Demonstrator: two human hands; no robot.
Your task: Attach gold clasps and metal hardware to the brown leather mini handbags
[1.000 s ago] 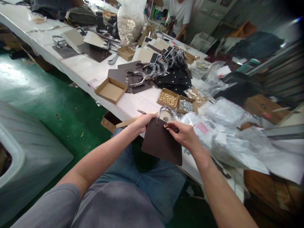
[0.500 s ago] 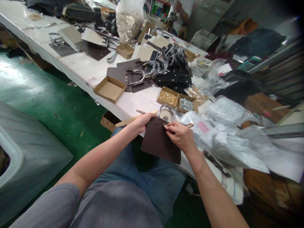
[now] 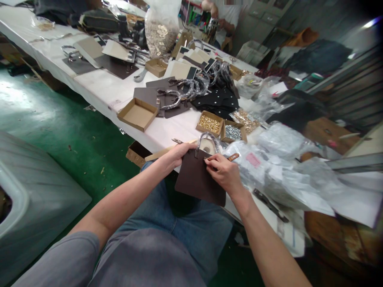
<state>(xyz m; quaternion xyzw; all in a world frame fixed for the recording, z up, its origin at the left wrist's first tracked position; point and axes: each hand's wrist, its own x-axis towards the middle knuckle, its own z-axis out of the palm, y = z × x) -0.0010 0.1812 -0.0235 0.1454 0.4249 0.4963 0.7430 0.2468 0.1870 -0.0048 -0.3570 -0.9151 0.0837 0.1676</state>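
A dark brown bag panel (image 3: 194,179) with a plastic-wrapped handle (image 3: 208,135) at its top edge tilts over my lap at the table's edge. My left hand (image 3: 181,152) grips the panel's upper left corner, its fingertips partly hidden behind it. Near the handle's right end, my right hand (image 3: 220,169) pinches something small and shiny against the panel; its exact kind is too small to make out. A brown strip with metal (image 3: 233,157) sticks out beyond the right hand. Behind the handle stands a pale roll (image 3: 206,146).
Small boxes of gold fittings (image 3: 209,122) and silver fittings (image 3: 232,131) stand beyond the panel. To their left are an open cardboard tray (image 3: 138,113) and several handled panels (image 3: 146,95). Plastic bags (image 3: 257,159) crowd the right. A person (image 3: 227,20) sits at the far end.
The view has shifted slightly. Both hands stay on the bag panel, and the right fingers keep their pinch near the handle's end. The far person's arms have moved.
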